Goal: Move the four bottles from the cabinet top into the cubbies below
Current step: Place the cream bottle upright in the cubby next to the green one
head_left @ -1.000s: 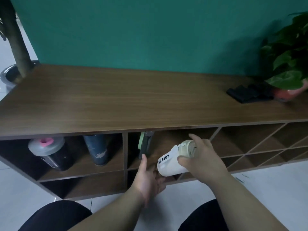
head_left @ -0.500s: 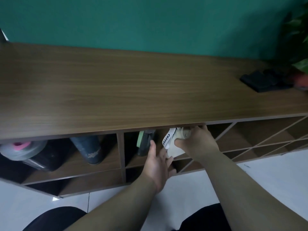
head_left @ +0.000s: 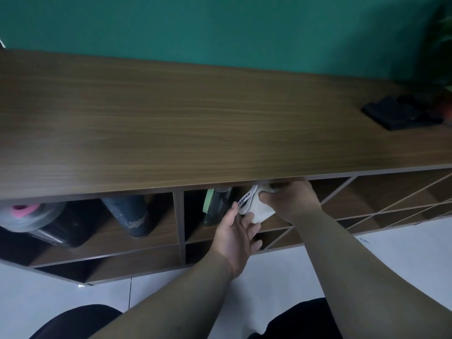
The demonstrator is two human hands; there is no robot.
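Note:
A white bottle [head_left: 259, 211] with a strap that reads COFFEE sits tilted inside the middle cubby, just under the cabinet top [head_left: 195, 123]. My right hand [head_left: 291, 199] grips it near its cap. My left hand [head_left: 238, 234] is spread under its base, fingers touching it. In the same cubby, to the left, stands a dark bottle with a green tag [head_left: 216, 204]. The left cubby holds a dark blue bottle [head_left: 129, 214] and a black shaker with a grey lid and pink cap [head_left: 36, 221].
A black object [head_left: 396, 113] lies at the right end of the cabinet top, beside plant leaves [head_left: 442, 35]. Slanted cubbies [head_left: 381, 199] run to the right. A green wall rises behind; white floor tiles [head_left: 61, 289] and my dark knees are below.
Both hands carried the white bottle up and forward from in front of the cabinet into the middle cubby. My view has tipped closer over the cabinet top.

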